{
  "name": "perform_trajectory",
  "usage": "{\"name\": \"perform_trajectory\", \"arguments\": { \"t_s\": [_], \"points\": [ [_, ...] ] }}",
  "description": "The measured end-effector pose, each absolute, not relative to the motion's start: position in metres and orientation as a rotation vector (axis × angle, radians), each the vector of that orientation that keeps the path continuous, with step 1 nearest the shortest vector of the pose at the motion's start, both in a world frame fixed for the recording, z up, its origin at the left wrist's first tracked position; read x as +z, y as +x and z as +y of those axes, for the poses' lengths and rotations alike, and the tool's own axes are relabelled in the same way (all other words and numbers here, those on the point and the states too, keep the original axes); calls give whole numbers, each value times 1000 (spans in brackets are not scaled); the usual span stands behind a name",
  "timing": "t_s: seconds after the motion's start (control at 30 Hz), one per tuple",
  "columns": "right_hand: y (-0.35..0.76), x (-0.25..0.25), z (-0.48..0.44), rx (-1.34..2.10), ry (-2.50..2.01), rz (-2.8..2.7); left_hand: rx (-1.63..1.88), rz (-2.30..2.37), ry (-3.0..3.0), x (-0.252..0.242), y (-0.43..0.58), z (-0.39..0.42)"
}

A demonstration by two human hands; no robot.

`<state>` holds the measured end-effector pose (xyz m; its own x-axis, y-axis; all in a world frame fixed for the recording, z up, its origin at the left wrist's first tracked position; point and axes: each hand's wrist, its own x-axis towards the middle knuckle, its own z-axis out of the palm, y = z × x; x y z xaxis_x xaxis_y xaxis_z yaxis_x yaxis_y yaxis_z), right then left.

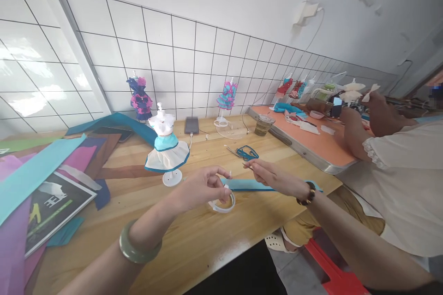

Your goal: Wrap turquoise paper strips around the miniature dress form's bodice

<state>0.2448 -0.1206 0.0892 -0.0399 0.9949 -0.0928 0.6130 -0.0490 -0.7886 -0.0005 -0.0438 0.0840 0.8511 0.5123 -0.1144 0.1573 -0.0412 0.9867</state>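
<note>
Because I have only the head view to go by, I read the step in hand as fingertip work with tape beside a flat strip. I have the left hand (207, 186) curved over a white, ring-shaped roll of tape (225, 209), its thumb and forefinger narrowly spaced near a small white piece; whether they grip the roll or merely touch it, I cannot tell. My right hand (270, 176) is closed to a pinch on a slim dark item (248, 166), too small for me to identify.

The long, light-blue strip with a darker blue edge (251, 185) lies flat on the pale wooden bench (194, 235), running beneath the right hand, with its near end beside the left fingers. Just beyond the right fingertips rests a loose bundle of teal cord (247, 152). Behind the left hand stands a small white dress form in a white-and-turquoise flared dress (166, 143).

To my judgement, the next move calls for a light, exact touch: the two sets of fingertips are near each other but apart, so I would want the roll steady, the strip flat and the cord out of the way.
</note>
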Motion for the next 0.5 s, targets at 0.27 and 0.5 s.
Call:
{"name": "perform_trajectory", "arguments": {
  "t_s": [0.27,0.5],
  "points": [
    [215,105,-157,1046,-1740,-1825,324,521,1604,83,1,-46],
    [208,108,-151,898,-1702,-1955,301,499,1636,81,0,-46]
  ]
}}
